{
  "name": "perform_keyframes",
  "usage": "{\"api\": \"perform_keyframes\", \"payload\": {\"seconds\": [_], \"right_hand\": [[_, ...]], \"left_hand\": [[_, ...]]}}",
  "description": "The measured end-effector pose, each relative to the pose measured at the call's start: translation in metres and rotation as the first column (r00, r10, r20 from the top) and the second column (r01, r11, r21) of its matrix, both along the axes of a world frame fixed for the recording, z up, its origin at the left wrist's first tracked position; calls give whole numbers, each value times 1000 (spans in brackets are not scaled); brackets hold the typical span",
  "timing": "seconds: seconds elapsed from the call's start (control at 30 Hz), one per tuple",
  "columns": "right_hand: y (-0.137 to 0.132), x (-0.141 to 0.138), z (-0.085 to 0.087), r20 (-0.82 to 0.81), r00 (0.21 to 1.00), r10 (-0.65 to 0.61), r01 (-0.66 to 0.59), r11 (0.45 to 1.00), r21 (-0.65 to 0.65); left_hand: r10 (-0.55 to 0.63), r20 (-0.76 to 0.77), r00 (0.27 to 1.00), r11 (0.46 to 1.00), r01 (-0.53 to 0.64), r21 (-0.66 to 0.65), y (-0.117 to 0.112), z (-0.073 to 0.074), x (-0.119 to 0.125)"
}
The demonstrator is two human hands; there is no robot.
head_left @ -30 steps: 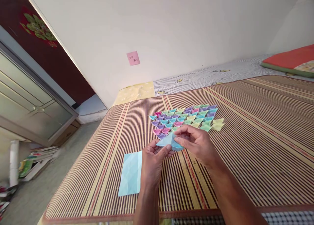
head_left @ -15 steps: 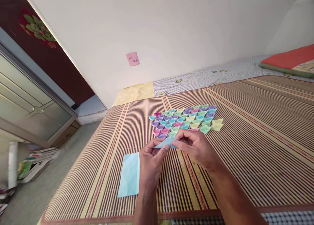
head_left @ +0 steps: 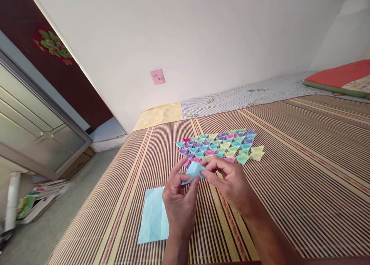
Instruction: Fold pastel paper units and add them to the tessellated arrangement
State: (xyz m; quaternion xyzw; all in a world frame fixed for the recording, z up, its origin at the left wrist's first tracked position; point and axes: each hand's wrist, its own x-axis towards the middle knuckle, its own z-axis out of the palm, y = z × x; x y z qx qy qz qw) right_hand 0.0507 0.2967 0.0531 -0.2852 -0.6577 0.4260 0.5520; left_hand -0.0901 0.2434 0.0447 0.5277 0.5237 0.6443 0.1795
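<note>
A small light-blue folded paper [head_left: 194, 171] is held up between my two hands, above the striped mat. My left hand [head_left: 180, 197] grips its left and lower edge between thumb and fingers. On the paper's right corner, my right hand [head_left: 228, 178] has thumb and fingers pinched. Left of my left wrist lies a flat, creased light-blue sheet [head_left: 153, 216], partly covered by that hand. Just beyond my hands, rows of small folded paper boats [head_left: 222, 145] in pink, purple, green, yellow and blue stand close together.
The striped bamboo mat [head_left: 289, 172] covers the bed up to the patterned sheet [head_left: 225, 99] by the wall. A pink note [head_left: 157, 76] is stuck on the wall. Folded red bedding [head_left: 338, 74] lies at the far right. Papers [head_left: 43, 197] lie on the floor at left.
The blue paper has gone from a flat triangle shape to a raised, more opened peak between my fingers. My left fingers have spread a little. The view has tilted slightly upward.
</note>
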Motion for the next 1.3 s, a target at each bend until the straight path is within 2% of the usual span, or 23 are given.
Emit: {"api": "perform_keyframes", "payload": {"seconds": [0.13,0.23,0.4,0.5,0.63,1.3], "right_hand": [[-2,-2,1,30,999,-17,17,1000,1],[-3,-3,0,38,997,-64,64,998,25],[-4,-4,-1,86,989,-124,119,991,56],[-5,-4,-1,110,984,-140,134,989,55],[-7,-3,0,146,976,-161,155,987,52],[-9,-5,3,209,958,-198,198,980,24]], "left_hand": [[11,45,999,1000,-11,-2,1,-2,1],[-1,133,991,1000,2,-13,1,-3,2],[1,252,968,995,25,-99,1,-2,4],[27,325,945,991,18,-135,1,-3,7],[42,426,904,993,10,-121,1,-5,11],[50,465,884,991,16,-136,2,-5,14]]}}
